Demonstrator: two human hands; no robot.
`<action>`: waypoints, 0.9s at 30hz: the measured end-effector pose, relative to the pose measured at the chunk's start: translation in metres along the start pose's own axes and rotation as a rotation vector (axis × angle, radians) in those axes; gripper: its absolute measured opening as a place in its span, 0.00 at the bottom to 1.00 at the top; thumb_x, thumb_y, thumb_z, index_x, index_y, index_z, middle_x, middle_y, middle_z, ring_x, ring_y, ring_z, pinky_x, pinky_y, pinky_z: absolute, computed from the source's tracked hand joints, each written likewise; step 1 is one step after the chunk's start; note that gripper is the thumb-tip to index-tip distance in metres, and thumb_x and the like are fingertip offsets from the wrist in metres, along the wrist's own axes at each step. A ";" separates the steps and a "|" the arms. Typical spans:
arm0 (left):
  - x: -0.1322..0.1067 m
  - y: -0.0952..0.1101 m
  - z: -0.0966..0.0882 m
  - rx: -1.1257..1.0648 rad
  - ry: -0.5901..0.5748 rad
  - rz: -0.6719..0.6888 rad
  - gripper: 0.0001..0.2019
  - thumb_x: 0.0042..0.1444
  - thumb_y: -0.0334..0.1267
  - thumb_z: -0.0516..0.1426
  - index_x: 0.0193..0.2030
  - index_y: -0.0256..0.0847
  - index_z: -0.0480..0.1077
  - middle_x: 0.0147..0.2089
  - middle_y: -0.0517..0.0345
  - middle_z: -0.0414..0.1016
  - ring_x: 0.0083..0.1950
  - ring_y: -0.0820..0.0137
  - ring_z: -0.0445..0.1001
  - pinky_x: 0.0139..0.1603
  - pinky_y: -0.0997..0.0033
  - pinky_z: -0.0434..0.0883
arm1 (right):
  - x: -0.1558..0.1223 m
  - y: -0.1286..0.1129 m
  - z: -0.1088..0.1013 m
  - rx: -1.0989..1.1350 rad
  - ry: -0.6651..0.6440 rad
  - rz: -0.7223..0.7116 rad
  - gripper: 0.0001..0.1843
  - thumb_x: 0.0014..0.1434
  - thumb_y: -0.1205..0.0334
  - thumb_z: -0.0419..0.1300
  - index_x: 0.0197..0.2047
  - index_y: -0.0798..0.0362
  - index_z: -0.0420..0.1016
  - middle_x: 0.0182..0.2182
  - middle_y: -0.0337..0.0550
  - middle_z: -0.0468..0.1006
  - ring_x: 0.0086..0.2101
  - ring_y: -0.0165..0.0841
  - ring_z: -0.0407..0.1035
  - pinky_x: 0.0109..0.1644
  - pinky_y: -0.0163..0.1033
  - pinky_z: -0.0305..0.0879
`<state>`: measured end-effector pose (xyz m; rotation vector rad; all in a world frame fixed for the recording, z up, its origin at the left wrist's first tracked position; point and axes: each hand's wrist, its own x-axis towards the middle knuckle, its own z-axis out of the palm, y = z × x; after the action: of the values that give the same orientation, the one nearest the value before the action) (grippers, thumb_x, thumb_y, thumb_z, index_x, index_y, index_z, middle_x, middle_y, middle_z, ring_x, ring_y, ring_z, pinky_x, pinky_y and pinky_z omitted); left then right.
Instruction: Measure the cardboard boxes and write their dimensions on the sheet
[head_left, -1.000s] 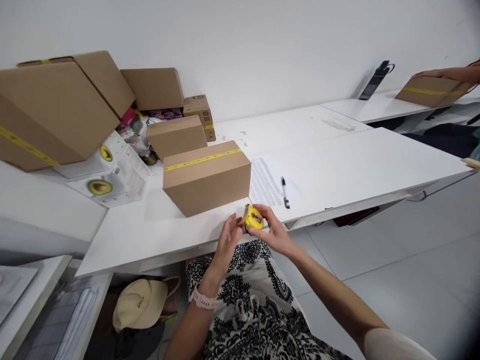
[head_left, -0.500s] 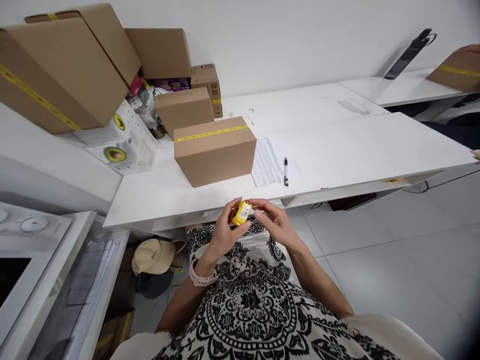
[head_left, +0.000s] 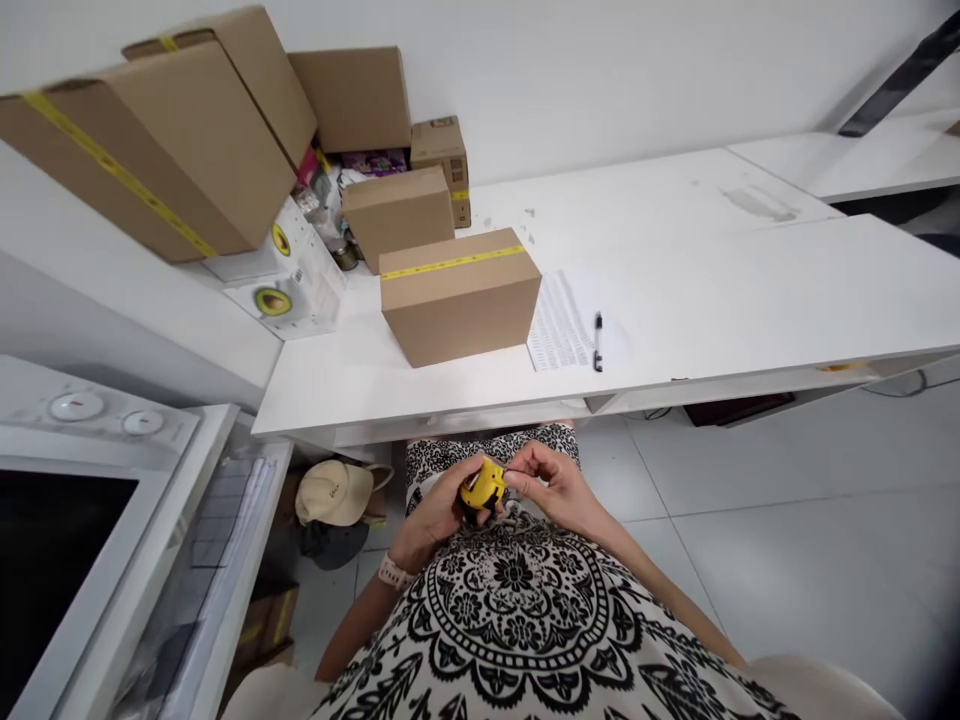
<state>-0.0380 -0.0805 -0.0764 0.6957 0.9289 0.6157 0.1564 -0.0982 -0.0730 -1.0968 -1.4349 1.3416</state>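
Note:
Over my lap, my left hand (head_left: 441,503) grips a yellow and black tape measure (head_left: 486,484), its fingers wrapped round the case. From the other side, my right hand (head_left: 553,490) pinches thumb and forefinger together at the case's right edge, where the tape's end would be; the tip itself is too small to make out. Beyond the hands, a taped cardboard box (head_left: 461,310) stands on the white table (head_left: 720,310). Beside it lies a printed sheet (head_left: 559,325) with a black and clear pen (head_left: 598,342) to its right.
Stacked cardboard boxes (head_left: 202,140) and white boxes with avocado pictures (head_left: 292,295) fill the table's left end. A white appliance with knobs (head_left: 97,415) stands at the left. A beige cap (head_left: 334,492) is below the table. A dark bottle (head_left: 900,85) stands at far right.
Both hands have come down closer to my body with the tape measure, which has turned in the left hand. My right fingers have closed into a pinch at its edge. The view has shifted left.

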 end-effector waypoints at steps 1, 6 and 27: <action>0.001 0.005 0.002 0.012 0.016 0.061 0.22 0.56 0.56 0.60 0.48 0.40 0.73 0.34 0.56 0.76 0.30 0.68 0.74 0.23 0.74 0.67 | 0.003 0.000 0.000 0.006 -0.004 0.009 0.14 0.61 0.48 0.64 0.34 0.49 0.71 0.24 0.36 0.71 0.25 0.30 0.64 0.28 0.37 0.60; 0.005 0.033 0.003 0.498 0.032 0.484 0.28 0.54 0.50 0.64 0.60 0.46 0.68 0.59 0.49 0.72 0.55 0.57 0.73 0.48 0.61 0.74 | 0.025 -0.003 -0.002 0.152 0.020 0.046 0.16 0.62 0.45 0.61 0.35 0.49 0.67 0.26 0.35 0.67 0.24 0.29 0.63 0.28 0.38 0.63; 0.061 0.093 -0.036 0.622 -0.078 0.330 0.28 0.47 0.55 0.66 0.51 0.40 0.73 0.40 0.57 0.71 0.39 0.66 0.68 0.39 0.70 0.65 | 0.127 -0.008 -0.035 0.372 -0.347 0.154 0.21 0.60 0.44 0.65 0.37 0.53 0.66 0.29 0.37 0.68 0.29 0.27 0.62 0.35 0.37 0.61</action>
<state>-0.0572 0.0324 -0.0515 1.4408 0.9443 0.5819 0.1597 0.0331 -0.0603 -0.7655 -1.2823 1.8928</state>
